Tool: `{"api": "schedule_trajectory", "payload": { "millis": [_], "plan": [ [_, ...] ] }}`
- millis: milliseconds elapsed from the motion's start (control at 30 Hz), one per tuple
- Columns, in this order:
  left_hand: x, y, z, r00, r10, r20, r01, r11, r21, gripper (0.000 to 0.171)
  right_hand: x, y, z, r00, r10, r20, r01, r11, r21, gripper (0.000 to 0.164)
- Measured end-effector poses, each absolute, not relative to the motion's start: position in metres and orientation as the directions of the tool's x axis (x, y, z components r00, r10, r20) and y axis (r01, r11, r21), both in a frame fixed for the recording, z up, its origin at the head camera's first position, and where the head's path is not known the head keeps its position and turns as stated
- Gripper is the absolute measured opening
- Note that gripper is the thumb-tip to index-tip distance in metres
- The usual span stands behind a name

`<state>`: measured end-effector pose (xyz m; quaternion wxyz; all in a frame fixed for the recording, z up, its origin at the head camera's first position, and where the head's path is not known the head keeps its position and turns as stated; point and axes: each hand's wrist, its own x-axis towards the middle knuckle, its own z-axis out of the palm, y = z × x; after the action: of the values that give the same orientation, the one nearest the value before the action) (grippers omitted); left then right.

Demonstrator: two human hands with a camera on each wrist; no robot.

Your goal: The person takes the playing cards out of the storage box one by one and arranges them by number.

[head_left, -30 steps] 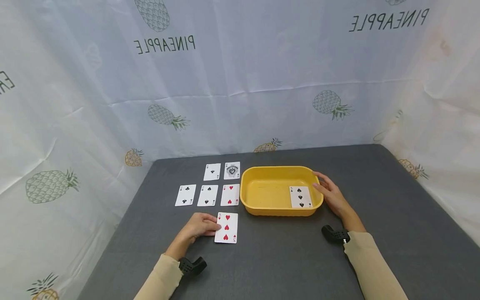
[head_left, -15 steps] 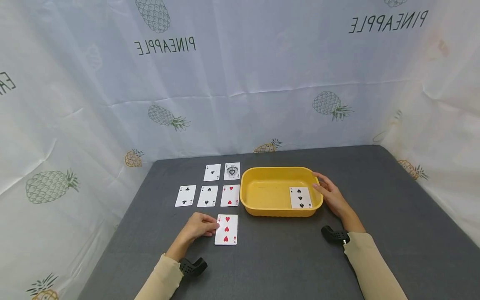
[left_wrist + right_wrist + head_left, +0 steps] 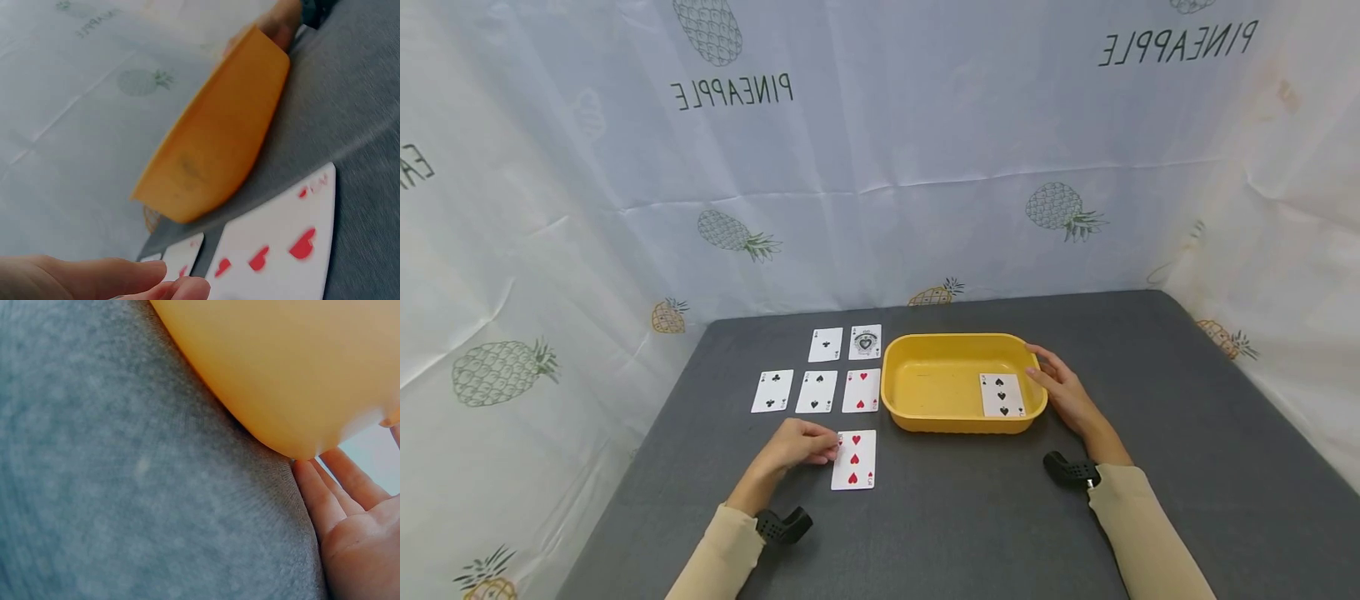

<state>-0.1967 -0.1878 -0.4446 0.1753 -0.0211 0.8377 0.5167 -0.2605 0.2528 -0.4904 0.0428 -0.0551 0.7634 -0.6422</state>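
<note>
The three of hearts card [image 3: 854,460] lies face up on the dark table. My left hand [image 3: 801,444] is at the card's left edge, thumb and fingertips close together. In the left wrist view these fingertips [image 3: 187,289] show in front of the three of hearts, with nothing seen pinched between them. My right hand [image 3: 1070,398] holds the right end of a yellow plastic basin [image 3: 925,423], thumb at the rim and fingers along the outer wall. Inside the basin, at its right side, lies the three of spades [image 3: 1002,395].
Left of the basin, two card rows lie face up: the two of clubs [image 3: 772,392], two of spades [image 3: 816,392] and two of hearts [image 3: 861,391]; behind them, the ace of clubs [image 3: 825,344] and ace of spades [image 3: 864,342]. A pineapple-print curtain [image 3: 880,233] surrounds the table.
The three of hearts has come slightly nearer the table's front and settled there. My left fingers have drawn back a little to its upper left edge. The right hand and basin stay put.
</note>
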Motion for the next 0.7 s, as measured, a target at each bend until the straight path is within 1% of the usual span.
{"api": "schedule_trajectory", "payload": {
  "millis": [233,500,700],
  "plan": [
    [-0.207,-0.172,-0.434,-0.924,0.228,-0.308,-0.205,0.385,0.9,0.032,-0.26,0.252,-0.491,-0.989,-0.145,0.008,-0.032,0.162,-0.986,0.06],
    [-0.217,-0.139,-0.416,-0.922,0.289,-0.258,-0.158,0.326,0.932,0.035,-0.26,0.25,-0.49,-0.99,-0.139,0.015,-0.038,0.161,-0.986,0.058],
    [-0.224,-0.115,-0.403,-0.896,0.38,-0.227,-0.127,0.27,0.954,0.042,-0.26,0.251,-0.49,-0.99,-0.14,0.017,-0.04,0.164,-0.986,0.059]
  ]
}}
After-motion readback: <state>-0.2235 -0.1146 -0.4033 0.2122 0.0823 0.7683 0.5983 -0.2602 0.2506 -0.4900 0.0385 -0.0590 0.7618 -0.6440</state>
